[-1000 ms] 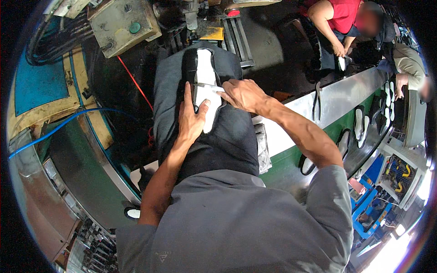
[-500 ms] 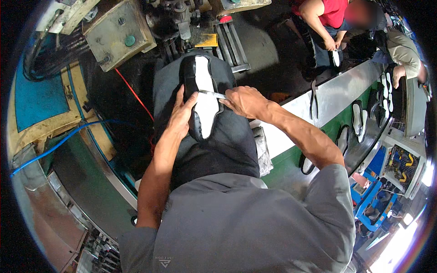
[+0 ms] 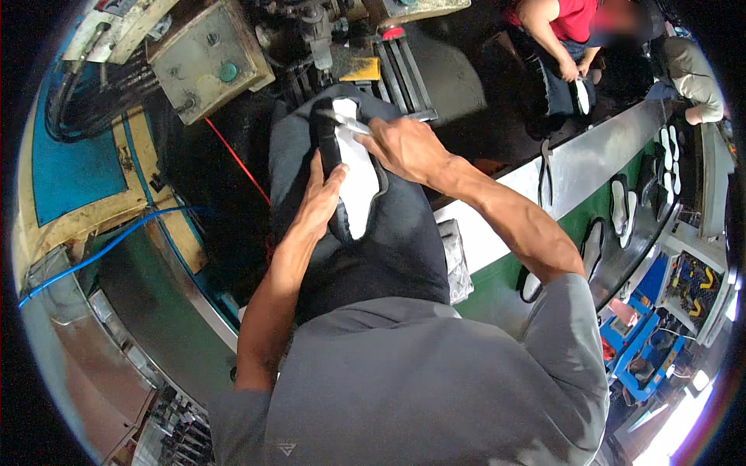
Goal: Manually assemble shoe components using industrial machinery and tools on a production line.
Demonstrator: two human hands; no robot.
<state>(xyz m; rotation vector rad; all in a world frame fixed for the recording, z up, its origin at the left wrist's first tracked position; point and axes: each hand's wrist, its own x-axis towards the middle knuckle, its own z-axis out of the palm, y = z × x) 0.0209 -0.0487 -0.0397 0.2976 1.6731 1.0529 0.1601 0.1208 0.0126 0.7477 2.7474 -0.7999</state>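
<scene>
Across my thighs lies a black shoe upper with a white sole board point(image 3: 357, 182) facing up. My left hand point(image 3: 320, 198) is closed round its left side, thumb on the black edge by the white board. My right hand point(image 3: 404, 149) grips a slim silver metal tool point(image 3: 352, 124), whose exact kind I cannot make out. The tool lies across the upper end of the shoe, its tip by the black left edge. My right fingers hide its handle.
Dark-handled pliers point(image 3: 546, 175) lie on the metal ledge point(image 3: 598, 144) at my right. Several black-and-white shoe parts point(image 3: 619, 206) lie on the green conveyor point(image 3: 497, 299). Ahead stand a machine point(image 3: 315, 35) and a control box point(image 3: 208, 66). A person in red point(image 3: 556, 31) holds another shoe.
My right hand and the tool have moved up along the shoe, from its middle to its far end. My left hand keeps its hold. The whole view has shifted slightly.
</scene>
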